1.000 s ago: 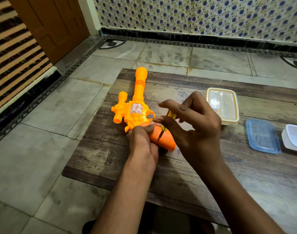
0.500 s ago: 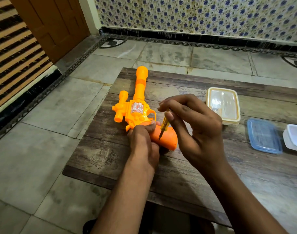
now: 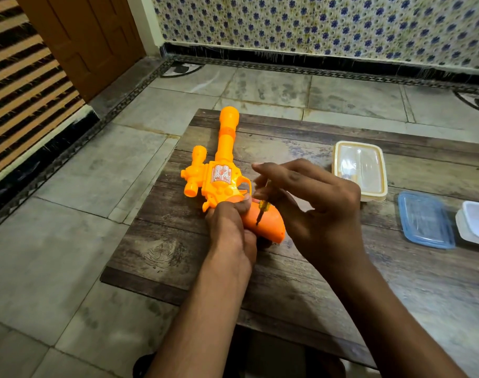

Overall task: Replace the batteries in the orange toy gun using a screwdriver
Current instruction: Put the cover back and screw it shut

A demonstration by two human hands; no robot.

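On the wooden table (image 3: 162,252) we see the orange toy gun (image 3: 222,175) lying flat, barrel pointing far. Our left hand (image 3: 230,227) grips its handle, while our right hand (image 3: 312,211) pinches the screwdriver (image 3: 261,211), tip on the grip.

The toy gun (image 3: 222,181) is bright orange plastic, smooth and faintly glossy, with a shiny silver sticker on its side; its grip is a deeper, matt orange. The screwdriver (image 3: 261,211) shows a translucent yellow plastic handle and a dark metal shaft. The table (image 3: 164,241) is weathered wood — grainy, dull, blotched with pale marks. The cream-rimmed container (image 3: 359,170) has a clear glossy plastic top; the blue lid (image 3: 423,221) is translucent plastic, the white tub (image 3: 475,227) smooth and opaque. The floor tiles (image 3: 69,186) look like matt stone — scuffed grey.
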